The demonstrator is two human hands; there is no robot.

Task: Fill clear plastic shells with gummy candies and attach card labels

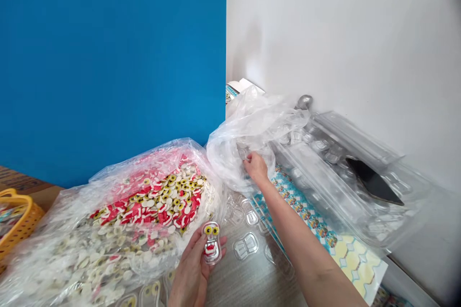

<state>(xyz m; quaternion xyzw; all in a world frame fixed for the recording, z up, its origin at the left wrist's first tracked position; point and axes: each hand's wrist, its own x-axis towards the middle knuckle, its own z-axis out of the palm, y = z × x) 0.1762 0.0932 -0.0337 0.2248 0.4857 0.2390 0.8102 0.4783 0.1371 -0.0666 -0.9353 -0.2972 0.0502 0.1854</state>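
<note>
My left hand (192,268) holds a small clear plastic blister shell (212,245) with two yellow eye pieces at its top and a red-and-white mouth piece below. At the mouth of a translucent plastic bag (234,144), my right hand (257,165) has its fingers curled together. What they pinch, if anything, is too hidden to make out. Beside my left hand lies a large clear bag (151,206) full of loose yellow-and-white eye pieces and red mouth pieces. Several empty clear shells (246,245) rest on the table (245,278) between my arms.
Printed sheets (309,216) in blue and yellow lie under my right forearm. Right of them stands a clear plastic bin (334,192) with clear shells and a black flat piece (374,182). A yellow basket (21,225) is at far left; a blue panel (111,67) rises behind.
</note>
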